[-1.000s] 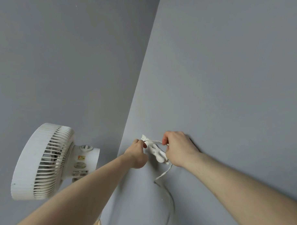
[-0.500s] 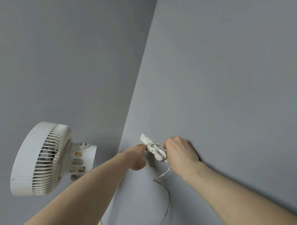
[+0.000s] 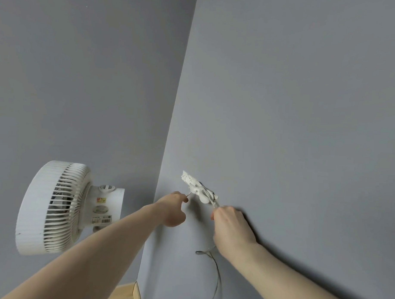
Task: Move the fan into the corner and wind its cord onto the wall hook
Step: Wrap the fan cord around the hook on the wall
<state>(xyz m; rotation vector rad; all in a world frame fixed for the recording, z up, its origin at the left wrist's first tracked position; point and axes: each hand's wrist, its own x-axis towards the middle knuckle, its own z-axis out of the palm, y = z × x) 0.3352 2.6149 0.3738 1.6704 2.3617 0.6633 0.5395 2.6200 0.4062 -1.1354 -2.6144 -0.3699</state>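
Note:
A white fan (image 3: pixel 55 208) stands at the lower left, close to the corner where two grey walls meet. On the right wall, a white hook (image 3: pixel 198 190) carries turns of the thin white cord (image 3: pixel 216 277). My left hand (image 3: pixel 173 210) pinches a cord strand just left of and below the hook. My right hand (image 3: pixel 230 225) grips the cord below and right of the hook, its fingers curled round it. A loop and a tail of cord hang down the wall beneath my right wrist.
The corner seam (image 3: pixel 169 148) of the two grey walls runs down the middle. A patch of light wooden floor (image 3: pixel 122 295) shows at the bottom, beside the skirting.
My right hand has dropped from beside the hook to below it, drawing the cord down. My left hand stays just left of the hook. The hook is now uncovered.

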